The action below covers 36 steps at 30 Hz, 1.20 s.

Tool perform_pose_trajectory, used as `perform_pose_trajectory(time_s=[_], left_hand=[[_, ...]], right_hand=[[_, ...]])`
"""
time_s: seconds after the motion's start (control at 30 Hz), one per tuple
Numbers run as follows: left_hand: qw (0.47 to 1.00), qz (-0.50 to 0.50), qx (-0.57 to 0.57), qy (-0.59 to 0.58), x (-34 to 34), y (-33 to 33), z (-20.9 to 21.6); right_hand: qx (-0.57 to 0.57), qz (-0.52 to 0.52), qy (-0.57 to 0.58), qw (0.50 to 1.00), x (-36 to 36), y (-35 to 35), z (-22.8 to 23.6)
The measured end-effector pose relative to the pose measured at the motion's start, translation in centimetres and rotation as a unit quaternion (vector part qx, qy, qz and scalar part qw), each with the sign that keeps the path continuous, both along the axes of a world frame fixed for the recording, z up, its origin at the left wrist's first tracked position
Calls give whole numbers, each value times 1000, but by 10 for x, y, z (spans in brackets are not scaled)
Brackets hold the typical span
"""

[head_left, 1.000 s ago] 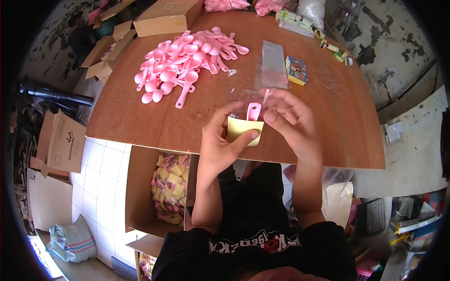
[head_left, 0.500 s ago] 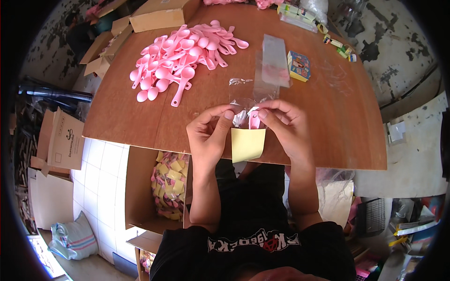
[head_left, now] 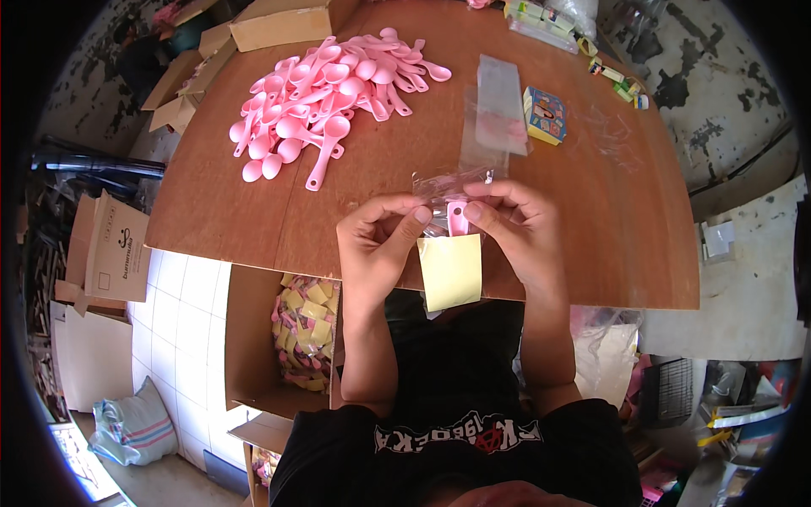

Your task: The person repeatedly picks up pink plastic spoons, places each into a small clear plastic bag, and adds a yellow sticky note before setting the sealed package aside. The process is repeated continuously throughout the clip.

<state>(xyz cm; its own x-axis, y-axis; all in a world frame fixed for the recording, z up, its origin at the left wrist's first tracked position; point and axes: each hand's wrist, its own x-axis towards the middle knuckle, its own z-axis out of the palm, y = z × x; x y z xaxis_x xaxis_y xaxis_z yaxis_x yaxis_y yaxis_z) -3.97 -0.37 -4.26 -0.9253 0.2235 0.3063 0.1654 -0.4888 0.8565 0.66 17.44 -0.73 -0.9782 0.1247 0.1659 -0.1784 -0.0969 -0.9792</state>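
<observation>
Lighting: floor tiles (head_left: pixel 179 338) at left glare white; clear bag (head_left: pixel 446 184) glints; tabletop (head_left: pixel 608 237) lies in softer light. Optics: fisheye; straight edges bow, corners are black.

The bag (head_left: pixel 438 183) is glossy plastic, the card (head_left: pixel 452 272) (matt-looking) paper.

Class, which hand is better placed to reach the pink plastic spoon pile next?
Probably the left hand: the pink plastic spoon pile lies nearer to it than to the right hand. Both pinch clear film.
</observation>
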Motion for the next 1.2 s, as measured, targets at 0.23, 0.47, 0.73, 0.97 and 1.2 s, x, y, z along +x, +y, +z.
perform_pose_trajectory(time_s=[0.23, 0.47, 0.73, 0.97, 1.2], left_hand=[[999, -39, 27, -5, -8, -6, -4], [994, -97, 42, 10, -7, -15, -3], [994, -71, 9, 80, -10, -17, -10], [996, -87, 23, 23, -10, -21, -9], [998, -35, -21, 41, -3, -15, -4]], right_hand=[[-10, 36, 7, 999, 5, 5, 4], [45, 58, 39, 996, 10, 13, 1], [59, 78, 79, 992, 10, 12, 0], [108, 101, 103, 984, 10, 16, 7], [67, 103, 81, 989, 11, 10, 2]])
